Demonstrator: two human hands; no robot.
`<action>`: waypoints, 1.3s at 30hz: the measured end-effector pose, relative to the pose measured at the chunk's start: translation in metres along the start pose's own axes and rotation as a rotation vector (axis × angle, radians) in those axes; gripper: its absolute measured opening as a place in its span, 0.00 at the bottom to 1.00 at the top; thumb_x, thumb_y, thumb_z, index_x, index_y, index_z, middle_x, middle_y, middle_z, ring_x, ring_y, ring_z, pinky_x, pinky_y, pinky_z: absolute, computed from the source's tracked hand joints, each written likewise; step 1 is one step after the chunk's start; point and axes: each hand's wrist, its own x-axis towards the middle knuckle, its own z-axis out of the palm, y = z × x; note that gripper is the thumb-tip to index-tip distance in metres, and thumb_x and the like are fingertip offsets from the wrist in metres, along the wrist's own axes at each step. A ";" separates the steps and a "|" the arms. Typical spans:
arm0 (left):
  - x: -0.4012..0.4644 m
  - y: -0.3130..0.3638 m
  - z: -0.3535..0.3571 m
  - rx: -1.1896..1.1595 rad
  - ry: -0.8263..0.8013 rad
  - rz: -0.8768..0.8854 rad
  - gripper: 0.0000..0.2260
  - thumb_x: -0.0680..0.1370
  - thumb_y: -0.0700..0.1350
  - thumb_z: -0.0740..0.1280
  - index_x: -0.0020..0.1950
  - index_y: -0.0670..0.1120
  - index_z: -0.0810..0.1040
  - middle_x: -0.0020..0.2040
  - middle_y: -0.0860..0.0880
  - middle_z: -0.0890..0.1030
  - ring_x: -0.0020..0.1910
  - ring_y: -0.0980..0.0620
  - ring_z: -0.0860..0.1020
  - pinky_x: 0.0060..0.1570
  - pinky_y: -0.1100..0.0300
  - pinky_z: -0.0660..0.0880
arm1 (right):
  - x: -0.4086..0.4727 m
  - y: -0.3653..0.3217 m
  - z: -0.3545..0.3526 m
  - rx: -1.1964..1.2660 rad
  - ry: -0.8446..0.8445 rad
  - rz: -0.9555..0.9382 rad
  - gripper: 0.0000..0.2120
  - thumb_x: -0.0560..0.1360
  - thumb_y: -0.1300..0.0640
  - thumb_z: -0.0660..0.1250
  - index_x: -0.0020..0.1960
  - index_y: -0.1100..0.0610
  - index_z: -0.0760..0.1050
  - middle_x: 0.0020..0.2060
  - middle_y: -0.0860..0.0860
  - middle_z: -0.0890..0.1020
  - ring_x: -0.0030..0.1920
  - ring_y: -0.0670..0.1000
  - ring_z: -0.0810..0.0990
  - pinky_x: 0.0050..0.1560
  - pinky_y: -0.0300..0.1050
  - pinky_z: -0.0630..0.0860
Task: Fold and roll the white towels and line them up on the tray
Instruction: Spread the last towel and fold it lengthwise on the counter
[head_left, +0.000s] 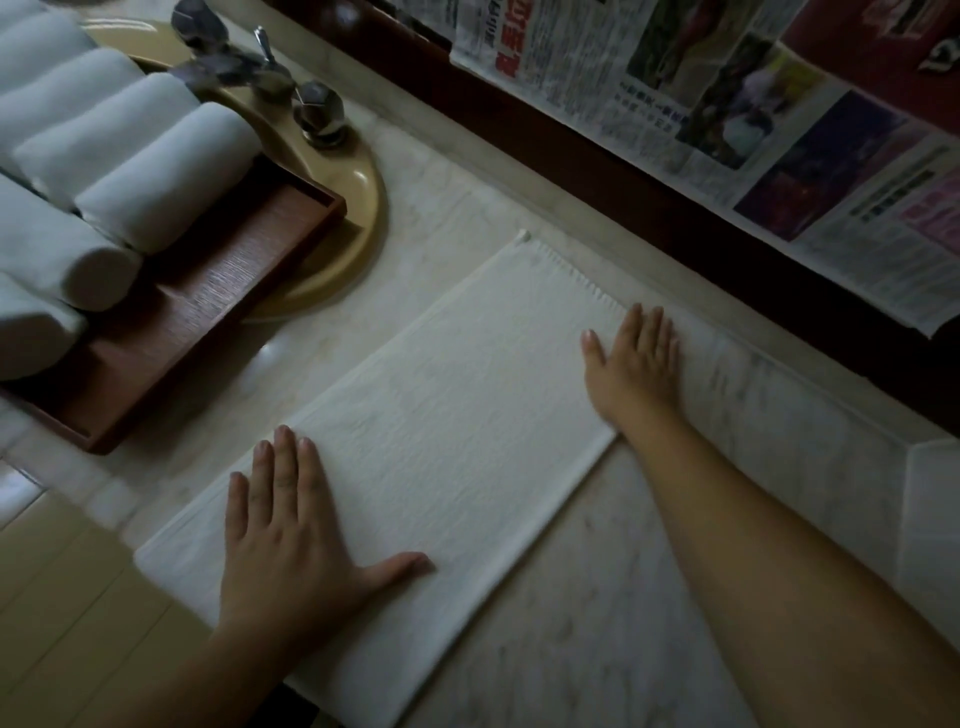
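A white towel (441, 415) lies flat as a long rectangle on the marble counter, running from near left to far right. My left hand (296, 530) presses flat on its near end, fingers straight and spread. My right hand (631, 364) lies flat on the towel's far right edge, fingers straight. At the upper left, a brown wooden tray (218, 317) holds several rolled white towels (166, 171) lined up side by side in two rows.
The tray rests partly over a beige sink (358, 208) with chrome taps (317, 111). Newspaper sheets (753, 114) cover the dark wall along the counter's far edge. Bare marble counter (623, 597) shows between my arms.
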 end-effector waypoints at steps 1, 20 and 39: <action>0.000 0.000 0.000 0.001 0.005 -0.002 0.72 0.58 0.90 0.52 0.84 0.39 0.41 0.85 0.42 0.39 0.84 0.44 0.36 0.82 0.42 0.40 | 0.007 -0.001 -0.004 0.011 -0.017 0.041 0.41 0.83 0.34 0.44 0.83 0.61 0.38 0.83 0.62 0.41 0.83 0.58 0.38 0.82 0.58 0.38; 0.000 -0.007 0.003 -0.037 -0.014 0.124 0.64 0.64 0.88 0.54 0.86 0.45 0.47 0.85 0.41 0.41 0.84 0.42 0.40 0.81 0.41 0.42 | -0.134 -0.138 0.023 -0.063 -0.108 -0.243 0.41 0.72 0.18 0.38 0.79 0.33 0.30 0.82 0.57 0.33 0.77 0.74 0.29 0.64 0.84 0.33; 0.002 -0.003 0.005 -0.056 -0.066 0.260 0.62 0.61 0.88 0.56 0.85 0.52 0.55 0.86 0.42 0.48 0.84 0.39 0.46 0.80 0.36 0.48 | 0.013 -0.099 -0.012 -0.139 -0.123 -0.243 0.43 0.65 0.14 0.34 0.76 0.27 0.30 0.83 0.51 0.34 0.80 0.70 0.34 0.70 0.82 0.38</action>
